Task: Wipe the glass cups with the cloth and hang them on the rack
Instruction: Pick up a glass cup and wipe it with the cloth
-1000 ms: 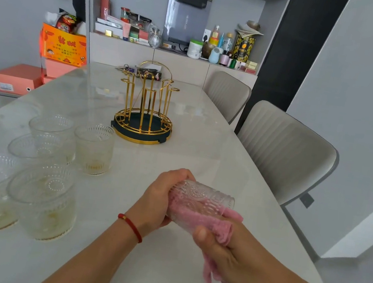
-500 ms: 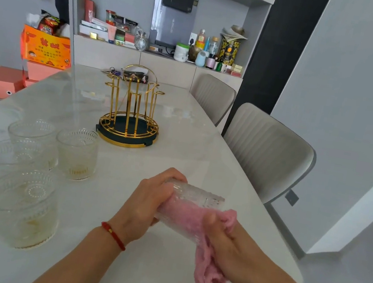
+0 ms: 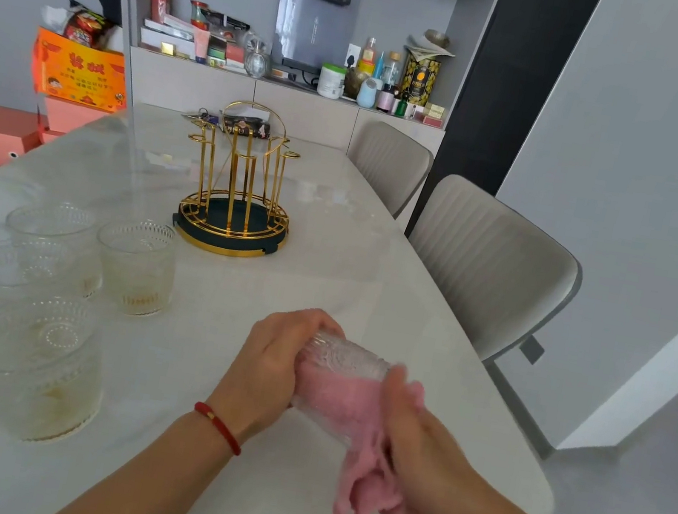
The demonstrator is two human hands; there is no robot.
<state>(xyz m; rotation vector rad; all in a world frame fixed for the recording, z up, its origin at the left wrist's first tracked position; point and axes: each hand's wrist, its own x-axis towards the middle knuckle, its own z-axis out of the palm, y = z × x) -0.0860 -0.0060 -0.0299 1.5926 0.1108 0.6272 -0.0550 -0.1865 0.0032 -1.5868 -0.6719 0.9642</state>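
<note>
My left hand [image 3: 270, 373] grips the base end of a patterned glass cup [image 3: 349, 361] held on its side above the table. A pink cloth [image 3: 358, 453] is stuffed into the cup's mouth and trails below it. My right hand [image 3: 415, 462] grips the cloth at the cup's mouth; it is blurred. The gold rack [image 3: 238, 190] on a dark round base stands farther back on the table with no cup on it. Several more glass cups [image 3: 136, 265] stand upright at the left.
The white table [image 3: 324, 281] has its rounded edge just right of my hands. Two grey chairs [image 3: 489, 259] stand along its right side. Orange boxes [image 3: 76, 76] sit at the far left, and a cluttered shelf [image 3: 292, 69] runs behind.
My right hand has turned with the cloth at the cup's mouth, and more cloth now hangs below. The left hand keeps its hold on the cup. The view shifted slightly.
</note>
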